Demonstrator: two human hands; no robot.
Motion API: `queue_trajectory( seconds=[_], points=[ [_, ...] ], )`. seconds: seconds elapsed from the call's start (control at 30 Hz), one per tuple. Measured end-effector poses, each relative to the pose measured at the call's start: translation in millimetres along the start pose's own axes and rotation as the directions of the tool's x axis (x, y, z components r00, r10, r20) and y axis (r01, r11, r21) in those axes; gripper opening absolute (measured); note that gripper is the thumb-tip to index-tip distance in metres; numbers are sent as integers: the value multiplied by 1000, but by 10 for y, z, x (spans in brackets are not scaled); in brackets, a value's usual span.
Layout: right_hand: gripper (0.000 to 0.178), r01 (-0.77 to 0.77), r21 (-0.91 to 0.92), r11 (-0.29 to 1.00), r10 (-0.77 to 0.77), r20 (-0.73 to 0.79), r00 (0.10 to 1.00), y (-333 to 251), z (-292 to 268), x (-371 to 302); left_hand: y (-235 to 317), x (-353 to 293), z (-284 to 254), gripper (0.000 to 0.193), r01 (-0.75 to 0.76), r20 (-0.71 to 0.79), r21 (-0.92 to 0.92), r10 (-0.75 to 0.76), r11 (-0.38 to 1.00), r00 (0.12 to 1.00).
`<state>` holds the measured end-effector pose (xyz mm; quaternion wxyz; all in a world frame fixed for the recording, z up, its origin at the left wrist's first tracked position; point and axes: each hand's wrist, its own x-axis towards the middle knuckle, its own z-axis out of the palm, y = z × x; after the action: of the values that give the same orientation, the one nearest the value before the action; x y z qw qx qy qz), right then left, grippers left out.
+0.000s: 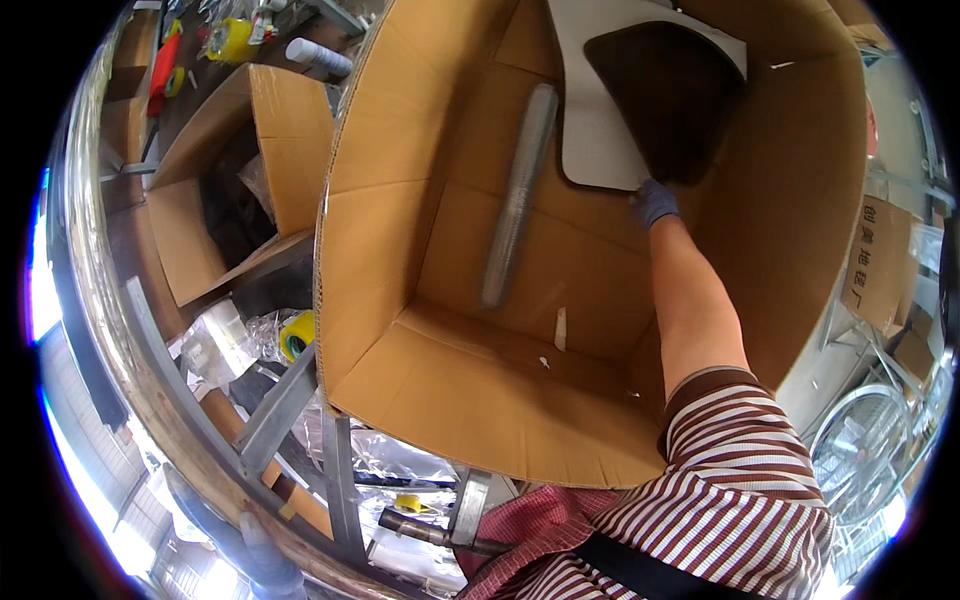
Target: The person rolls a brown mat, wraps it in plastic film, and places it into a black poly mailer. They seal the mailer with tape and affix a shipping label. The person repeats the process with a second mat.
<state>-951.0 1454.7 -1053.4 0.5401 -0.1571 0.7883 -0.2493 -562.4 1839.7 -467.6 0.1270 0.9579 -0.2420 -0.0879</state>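
My right hand point(655, 203), in a blue-grey glove, reaches into a large open cardboard box point(390, 130). Its fingers are closed at the near edge of flat, mat-like pieces: a pale grey panel with a dark border point(600, 135) and a dark brown or black panel point(680, 90) overlapping it. The fingertips are partly hidden, so which of the two they pinch is unclear. Left of them, a long roll in clear wrap point(520, 195) lies on the box floor. At the lower left rim, a blurred gloved shape beside the rail seems to be my left hand point(265, 555); its fingers are indistinct.
A smaller open carton point(290, 150) with dark contents stands at left, near yellow tape rolls point(298, 335) and a white canister point(318, 56). A curved metal rail point(150, 400) and grey bars point(280, 410) border the left. A fan point(862, 440) stands at right.
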Motion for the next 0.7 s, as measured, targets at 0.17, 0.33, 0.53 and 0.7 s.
queue_trajectory(
  seconds=[0.17,0.33,0.53,0.7],
  points=[
    [7,-8,112,994,-7,129,992,-900,309,-328,-73,-5,-13,90,-125,-20,-18,125,992,992],
    [11,196,543,817,-373,237,897,-2807,-381,-1792,-53,51,-32,68,-437,-4,52,438,898,899],
    [38,301,757,579,-706,282,650,-3960,-2556,-3853,-26,-47,-241,67,-489,-32,266,514,831,857],
    [44,580,734,355,-851,-3,525,-4089,-3956,-5774,4,-84,-95,78,-317,32,319,324,893,945]
  ],
)
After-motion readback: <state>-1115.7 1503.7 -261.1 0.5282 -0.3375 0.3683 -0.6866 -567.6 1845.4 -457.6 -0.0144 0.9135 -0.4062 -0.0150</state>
